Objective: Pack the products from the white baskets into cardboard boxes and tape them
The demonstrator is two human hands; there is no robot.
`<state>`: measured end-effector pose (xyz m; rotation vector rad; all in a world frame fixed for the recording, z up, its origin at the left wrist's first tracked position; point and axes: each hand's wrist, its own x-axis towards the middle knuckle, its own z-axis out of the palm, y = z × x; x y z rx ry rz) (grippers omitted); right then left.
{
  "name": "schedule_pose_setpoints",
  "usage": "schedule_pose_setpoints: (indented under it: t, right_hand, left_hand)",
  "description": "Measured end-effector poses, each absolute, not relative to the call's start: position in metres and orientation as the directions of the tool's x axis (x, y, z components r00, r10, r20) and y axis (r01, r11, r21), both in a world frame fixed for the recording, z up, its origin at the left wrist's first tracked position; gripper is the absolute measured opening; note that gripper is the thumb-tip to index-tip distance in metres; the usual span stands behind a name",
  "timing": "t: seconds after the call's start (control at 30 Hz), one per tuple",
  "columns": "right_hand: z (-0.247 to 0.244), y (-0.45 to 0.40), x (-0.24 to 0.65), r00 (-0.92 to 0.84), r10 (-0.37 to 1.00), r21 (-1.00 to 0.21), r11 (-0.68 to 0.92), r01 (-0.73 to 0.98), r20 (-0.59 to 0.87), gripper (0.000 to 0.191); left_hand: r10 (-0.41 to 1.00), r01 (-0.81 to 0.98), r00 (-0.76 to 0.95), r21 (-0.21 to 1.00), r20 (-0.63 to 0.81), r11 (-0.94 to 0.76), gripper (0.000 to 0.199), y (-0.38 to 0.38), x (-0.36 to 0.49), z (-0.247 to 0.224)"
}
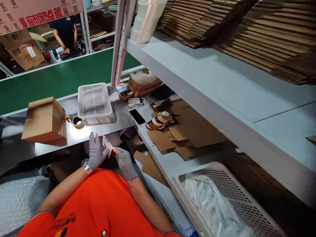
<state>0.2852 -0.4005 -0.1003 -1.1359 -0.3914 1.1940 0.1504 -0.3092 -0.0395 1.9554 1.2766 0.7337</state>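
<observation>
My left hand (96, 153), in a grey glove with bare fingertips, has its fingers stretched upward, and its thumb lies against the edge of a small white printed card (107, 145). From the other side my right hand (125, 163), gloved the same way, pinches that card between thumb and fingers. The card is tilted, its print too small to read. Beyond my hands, a roll of tape (77, 122) lies on the metal table (91, 131) between a closed cardboard box (43, 120) and a white perforated basket (95, 100).
A phone (137, 117), a wrapped bottle (160, 120) and flattened cardboard (197, 125) lie to the right under a shelf (222, 82). A basket of plastic bags (212, 200) stands nearer. Bubble wrap (23, 200) is at left. Across the green belt (66, 70) stands another person (64, 34).
</observation>
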Motion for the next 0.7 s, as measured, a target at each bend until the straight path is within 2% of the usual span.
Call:
schedule_pose_setpoints:
  t: [0.1, 0.13, 0.23, 0.4, 0.5, 0.6, 0.7]
  right_hand:
    - [-0.095, -0.399, 0.284, 0.393, 0.872, -0.85, -0.05, -0.524, -0.293, 0.041]
    - [-0.093, -0.398, 0.283, 0.393, 0.873, -0.855, -0.049, -0.517, -0.287, 0.041]
    - [-0.088, -0.397, 0.283, 0.385, 0.883, -0.882, -0.064, -0.467, -0.268, 0.042]
    - [-0.089, -0.391, 0.281, 0.362, 0.903, -0.919, -0.078, -0.387, -0.23, 0.042]
    - [-0.092, -0.382, 0.275, 0.308, 0.911, -0.886, -0.114, -0.449, -0.273, 0.041]
    - [-0.093, -0.371, 0.267, 0.229, 0.913, -0.799, -0.15, -0.582, -0.338, 0.042]
    - [-0.093, -0.359, 0.256, 0.164, 0.923, -0.767, -0.179, -0.617, -0.348, 0.043]
  left_hand:
    - [0.844, 0.439, 0.535, 0.844, 0.032, -0.309, 0.028, -0.309, 0.147, -0.034]
    - [0.803, 0.395, 0.596, 0.876, -0.014, -0.277, 0.02, -0.31, 0.146, -0.032]
    - [0.755, 0.347, 0.644, 0.927, -0.125, -0.143, 0.029, -0.313, 0.143, -0.025]
    - [0.846, 0.354, 0.504, 0.935, -0.172, -0.02, 0.024, -0.31, 0.136, -0.017]
    - [0.888, 0.34, 0.401, 0.937, -0.226, 0.084, 0.038, -0.3, 0.131, -0.02]
    - [0.89, 0.237, 0.343, 0.944, -0.302, 0.229, 0.051, -0.29, 0.123, -0.027]
    - [0.899, 0.234, 0.344, 0.952, -0.272, 0.198, 0.053, -0.281, 0.11, -0.031]
